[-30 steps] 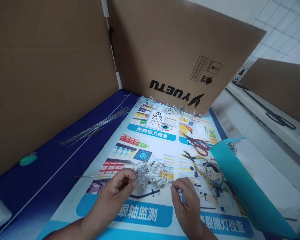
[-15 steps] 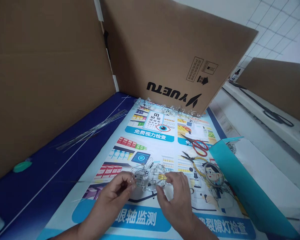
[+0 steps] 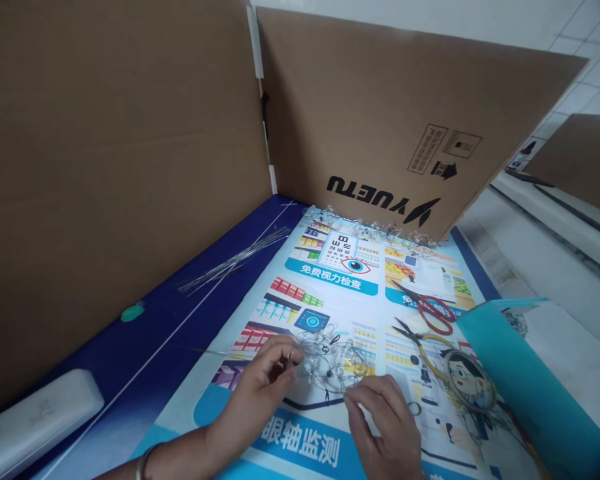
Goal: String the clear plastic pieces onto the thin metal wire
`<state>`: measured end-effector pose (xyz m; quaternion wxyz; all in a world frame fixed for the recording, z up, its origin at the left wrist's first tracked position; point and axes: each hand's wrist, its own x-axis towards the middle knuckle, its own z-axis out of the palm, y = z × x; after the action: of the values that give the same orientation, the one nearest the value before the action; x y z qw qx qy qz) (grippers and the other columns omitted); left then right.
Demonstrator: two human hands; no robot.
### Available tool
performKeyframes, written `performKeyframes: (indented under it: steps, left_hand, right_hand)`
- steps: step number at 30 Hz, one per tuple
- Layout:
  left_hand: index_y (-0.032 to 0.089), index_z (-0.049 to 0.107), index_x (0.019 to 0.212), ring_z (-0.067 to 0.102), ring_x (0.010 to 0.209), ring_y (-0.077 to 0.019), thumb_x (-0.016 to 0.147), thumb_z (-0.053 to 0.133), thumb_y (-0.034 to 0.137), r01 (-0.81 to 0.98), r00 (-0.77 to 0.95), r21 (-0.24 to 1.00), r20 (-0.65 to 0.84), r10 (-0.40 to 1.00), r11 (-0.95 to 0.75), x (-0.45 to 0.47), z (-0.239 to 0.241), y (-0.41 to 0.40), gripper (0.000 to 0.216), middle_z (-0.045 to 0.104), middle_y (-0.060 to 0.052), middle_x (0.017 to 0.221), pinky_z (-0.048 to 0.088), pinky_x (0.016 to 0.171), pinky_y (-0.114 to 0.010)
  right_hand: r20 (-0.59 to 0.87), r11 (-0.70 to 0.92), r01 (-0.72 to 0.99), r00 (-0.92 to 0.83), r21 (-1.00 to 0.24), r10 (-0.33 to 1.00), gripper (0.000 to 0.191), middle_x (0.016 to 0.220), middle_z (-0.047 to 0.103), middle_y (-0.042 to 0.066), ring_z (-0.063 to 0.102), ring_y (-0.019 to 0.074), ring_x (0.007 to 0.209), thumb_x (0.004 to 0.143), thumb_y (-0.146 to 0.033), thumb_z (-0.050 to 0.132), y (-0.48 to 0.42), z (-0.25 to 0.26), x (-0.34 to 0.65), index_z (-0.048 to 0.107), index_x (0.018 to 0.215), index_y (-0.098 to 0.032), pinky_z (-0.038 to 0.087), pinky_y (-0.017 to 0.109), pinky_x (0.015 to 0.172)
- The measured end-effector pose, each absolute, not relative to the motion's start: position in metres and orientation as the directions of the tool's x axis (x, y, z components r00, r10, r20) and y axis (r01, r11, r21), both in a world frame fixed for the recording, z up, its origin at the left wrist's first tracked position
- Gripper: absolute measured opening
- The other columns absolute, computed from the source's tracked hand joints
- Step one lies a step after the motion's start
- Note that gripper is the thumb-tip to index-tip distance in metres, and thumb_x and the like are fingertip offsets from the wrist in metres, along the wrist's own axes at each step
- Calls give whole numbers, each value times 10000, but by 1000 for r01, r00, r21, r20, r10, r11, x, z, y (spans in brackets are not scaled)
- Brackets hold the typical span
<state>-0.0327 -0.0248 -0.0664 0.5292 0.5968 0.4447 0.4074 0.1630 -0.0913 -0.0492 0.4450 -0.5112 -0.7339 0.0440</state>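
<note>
A tangled clear wire piece (image 3: 330,367) with small loops and tiny dark bits lies between my hands, over the printed sheet. My left hand (image 3: 270,377) pinches its left side with thumb and forefinger; a thin straight wire (image 3: 213,351) sticks out leftward from that hand. At the lower right edge of the piece, my right hand (image 3: 387,420) has thumb and forefinger pressed together on a bit of its wire. The exact strand in each pinch is too fine to make out.
Red-handled scissors (image 3: 433,312) and yellow-handled pliers (image 3: 430,350) lie to the right, near a wire coil (image 3: 470,380) and a teal folder (image 3: 525,380). Straight wires (image 3: 235,260) lie left, beyond a white case (image 3: 45,423). Cardboard panels (image 3: 380,100) stand behind and left.
The view has turned left, so everything sits further right. My right hand has shifted from the right side of the wire piece to its lower edge. My left hand keeps its pinch.
</note>
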Motion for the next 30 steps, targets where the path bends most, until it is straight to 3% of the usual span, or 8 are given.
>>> performKeyframes:
  steps: [8, 14, 17, 20, 22, 26, 30]
  left_hand:
    - [196, 601, 963, 528, 859, -193, 795, 517, 234, 127, 340, 992, -48, 939, 5, -31, -64, -29, 192, 544, -60, 941, 434, 764, -317]
    - [202, 530, 978, 513, 742, -155, 828, 508, 264, 184, 275, 983, -45, 960, -6, -34, -57, -29, 164, 506, -33, 868, 444, 658, -265]
    - [210, 477, 980, 501, 773, -170, 833, 503, 231, 296, 168, 942, 115, 979, -161, -39, -50, -30, 152, 478, -35, 868, 446, 678, -282]
    - [223, 544, 969, 449, 1003, -250, 766, 574, 155, 485, 267, 690, 469, 842, -538, -40, -41, -34, 217, 467, -81, 1044, 386, 859, -389]
    - [243, 590, 970, 419, 1063, -273, 752, 587, 113, 547, 419, 486, 546, 725, -682, -36, -35, -37, 254, 466, -84, 1139, 347, 905, -427]
    - [221, 632, 939, 395, 1131, -309, 799, 567, 178, 668, 503, 286, 507, 700, -687, -24, -32, -38, 161, 494, -93, 1248, 311, 918, -468]
    - [192, 652, 839, 408, 1153, -317, 830, 527, 241, 716, 547, 202, 434, 716, -669, -16, -31, -36, 135, 523, -94, 1261, 288, 929, -495]
  right_hand:
    - [586, 479, 704, -109, -524, 803, 138, 771, 562, 47, 551, 159, 691, 779, -89, 586, -91, -52, 170, 594, 867, -194, 489, 275, 593]
    - [543, 444, 671, -73, -594, 837, 115, 763, 547, 43, 548, 157, 691, 804, -92, 559, -92, -52, 168, 574, 843, -200, 494, 277, 591]
    - [537, 442, 655, -66, -612, 841, 125, 772, 549, 45, 550, 157, 691, 803, -85, 558, -93, -53, 168, 576, 851, -199, 492, 278, 592]
    - [549, 457, 647, -71, -610, 833, 136, 777, 557, 46, 555, 159, 696, 801, -83, 560, -93, -53, 167, 586, 867, -198, 491, 284, 604]
    - [569, 475, 637, -69, -607, 819, 142, 770, 558, 45, 557, 158, 693, 798, -79, 560, -94, -52, 167, 592, 873, -195, 489, 283, 602]
    - [593, 499, 633, -78, -592, 801, 147, 765, 563, 47, 557, 157, 686, 793, -74, 564, -94, -52, 165, 598, 877, -190, 489, 284, 598]
    - [594, 506, 632, -87, -587, 799, 151, 769, 571, 52, 557, 159, 691, 799, -70, 557, -95, -54, 165, 599, 881, -190, 493, 294, 614]
